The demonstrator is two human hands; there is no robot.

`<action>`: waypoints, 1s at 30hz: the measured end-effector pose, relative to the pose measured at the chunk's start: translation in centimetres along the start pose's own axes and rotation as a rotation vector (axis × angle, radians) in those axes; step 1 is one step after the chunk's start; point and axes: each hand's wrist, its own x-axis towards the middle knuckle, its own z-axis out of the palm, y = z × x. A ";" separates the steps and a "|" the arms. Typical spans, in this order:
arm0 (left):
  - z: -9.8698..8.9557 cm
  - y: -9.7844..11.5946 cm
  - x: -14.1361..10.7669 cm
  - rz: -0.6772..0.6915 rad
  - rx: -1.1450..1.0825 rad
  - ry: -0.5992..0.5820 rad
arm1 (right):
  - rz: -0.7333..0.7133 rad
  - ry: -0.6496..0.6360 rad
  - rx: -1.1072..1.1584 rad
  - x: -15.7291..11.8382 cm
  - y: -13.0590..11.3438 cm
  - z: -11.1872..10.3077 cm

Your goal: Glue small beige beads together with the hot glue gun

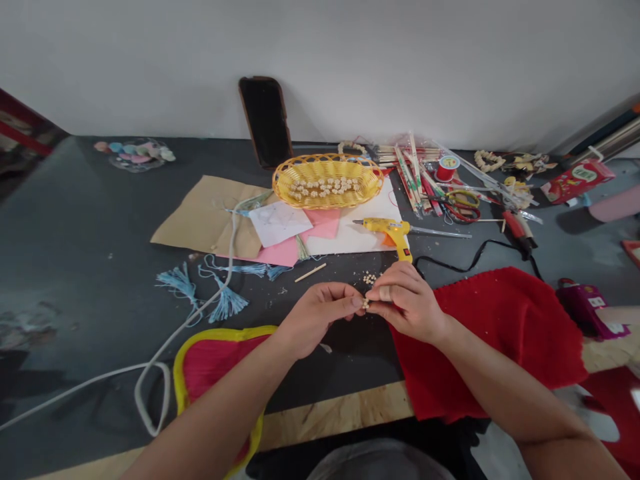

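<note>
Between my fingertips, near the middle of the table, is a small pale beaded piece (pixel 366 304). My left hand (pixel 327 308) pinches it from the left, and my right hand (pixel 405 300) pinches it from the right. Just behind the fingers lies a little pile of pale pieces (pixel 370 277). A yellow glue gun (pixel 393 230) rests behind my right hand on white paper. Farther back, a yellow woven basket (pixel 327 200) holds several small pale clusters. A short wooden stick (pixel 311 272) lies behind my left hand.
Blue tassels (pixel 227 303) and a white cable (pixel 195 312) lie at the left. Red cloth (pixel 505 327) spreads at the right. A phone (pixel 265 123) leans on the wall. Scissors (pixel 463 203), a thread spool (pixel 447 169) and a red carton (pixel 579 180) stand or lie at the back right.
</note>
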 end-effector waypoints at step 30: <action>-1.3 0.4 0.9 0.134 -0.159 0.207 | 1.025 -0.169 -0.129 1.2 5.6 -4.1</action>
